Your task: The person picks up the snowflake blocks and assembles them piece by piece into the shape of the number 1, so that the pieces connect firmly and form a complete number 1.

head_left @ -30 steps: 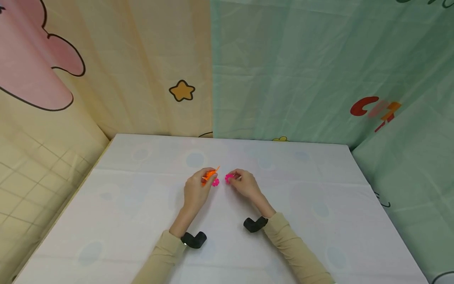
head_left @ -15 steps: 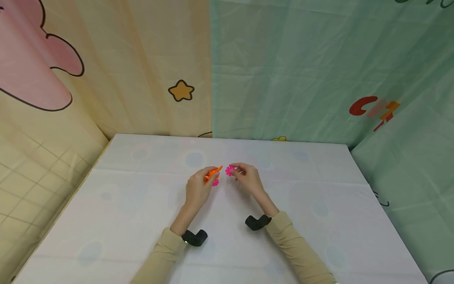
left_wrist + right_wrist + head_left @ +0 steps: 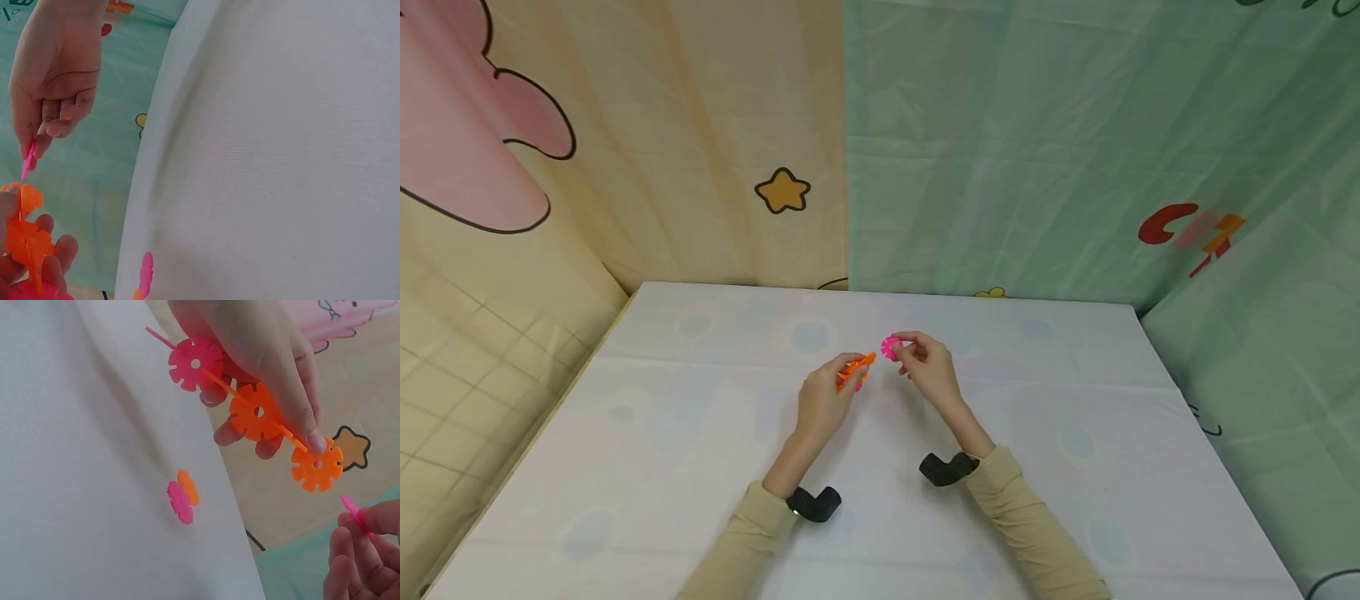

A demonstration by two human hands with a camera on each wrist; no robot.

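My left hand holds a chain of interlocked notched plastic discs, pink at one end and orange at the other. Its thumb presses on the orange end disc, which has a round hole in its middle. Between thumb and fingertips of my right hand is a single pink notched disc, seen nearly edge-on in the right wrist view. This pink disc sits just beyond the chain's orange end, with a small gap showing in the right wrist view. Both hands are raised over the table.
On the white-covered table lie a loose pink disc and an orange disc, overlapping in the right wrist view. Behind the table hang a yellow curtain and a green curtain. Each wrist wears a black camera mount.
My right hand has moved away toward the table's far edge with its pink disc. The left hand has shifted slightly right, and its chain's orange end has turned toward that disc.
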